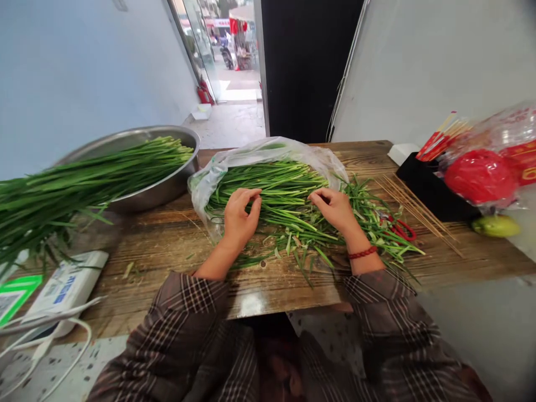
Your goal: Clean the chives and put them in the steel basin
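My left hand (242, 219) is over the near left part of a pile of garlic chives (272, 181), thumb and fingers curled together in a pinch. Across from it, my right hand (336, 210) is above the pale stem ends, its thumb and forefinger drawn together too. Whether a thin stalk lies in either pinch cannot be made out against the green behind. The chives rest on an opened clear plastic bag (199, 187). Loose leaves and trimmed scraps (299, 243) lie just below the hands and beside my right wrist, which wears a red braided bracelet (362, 253).
A steel basin (157, 192) at left holds more chives (125, 164). Red-handled scissors (402, 229) lie partly under scraps, near wooden skewers (419, 209) and a black box (439, 192). A white power strip (62, 290) with cables is at lower left of the wooden table (154, 262).
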{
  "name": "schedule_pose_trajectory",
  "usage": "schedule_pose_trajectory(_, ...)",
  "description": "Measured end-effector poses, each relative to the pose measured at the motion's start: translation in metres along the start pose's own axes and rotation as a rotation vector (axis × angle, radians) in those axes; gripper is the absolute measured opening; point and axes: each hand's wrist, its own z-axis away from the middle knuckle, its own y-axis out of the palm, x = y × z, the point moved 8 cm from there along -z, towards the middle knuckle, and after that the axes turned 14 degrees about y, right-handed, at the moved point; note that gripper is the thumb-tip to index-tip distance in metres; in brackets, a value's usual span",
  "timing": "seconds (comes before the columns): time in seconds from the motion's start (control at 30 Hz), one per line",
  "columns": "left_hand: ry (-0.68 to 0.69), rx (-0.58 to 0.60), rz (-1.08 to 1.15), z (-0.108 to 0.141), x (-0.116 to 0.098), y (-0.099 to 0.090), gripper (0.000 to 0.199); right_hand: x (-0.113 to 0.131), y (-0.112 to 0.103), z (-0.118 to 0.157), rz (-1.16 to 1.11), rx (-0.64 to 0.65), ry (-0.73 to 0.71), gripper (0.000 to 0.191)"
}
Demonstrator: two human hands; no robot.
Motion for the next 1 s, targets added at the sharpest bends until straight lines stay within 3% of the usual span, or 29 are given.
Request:
schedule_pose_trajectory(0.1,0.045,0.112,0.018,0.001,-0.006,0.007,0.018,0.008,0.008,0.005,0.033,0.101,-0.046,0.025)
schedule_pose_trajectory(0.3,0.233,0.495,-0.062,0.01,-0.026,0.038,0.019,0.008,0.011,0.01,0.121,0.169,-0.055,0.028)
schedule_pose_trajectory(0.4,0.237,0.566,-0.123,0.014,-0.026,0.043,0.016,0.007,0.017,0.016,0.211,0.28,-0.09,0.026)
schedule_pose_trajectory(0.5,0.204,0.542,-0.145,0.013,-0.024,0.041,0.017,0.008,0.024,0.023,0.256,0.398,-0.159,0.021)
schedule_pose_trajectory(0.6,0.16,0.473,-0.106,0.011,-0.021,0.037,0.017,0.008,0.027,0.025,0.276,0.424,-0.223,0.011)
schedule_pose_trajectory(0.83,0.086,0.231,-0.049,0.005,-0.016,0.021,0.015,0.003,0.006,0.012,0.282,0.122,-0.142,0.016)
schedule_pose_trajectory(0.93,0.061,0.135,-0.058,0.002,-0.017,0.011,0.015,0.009,-0.012,0.011,0.078,-0.018,-0.082,0.018)
schedule_pose_trajectory(1.0,0.055,0.067,-0.079,0.0,-0.02,0.004,0.016,0.012,-0.019,0.013,-0.119,-0.027,-0.048,0.018)
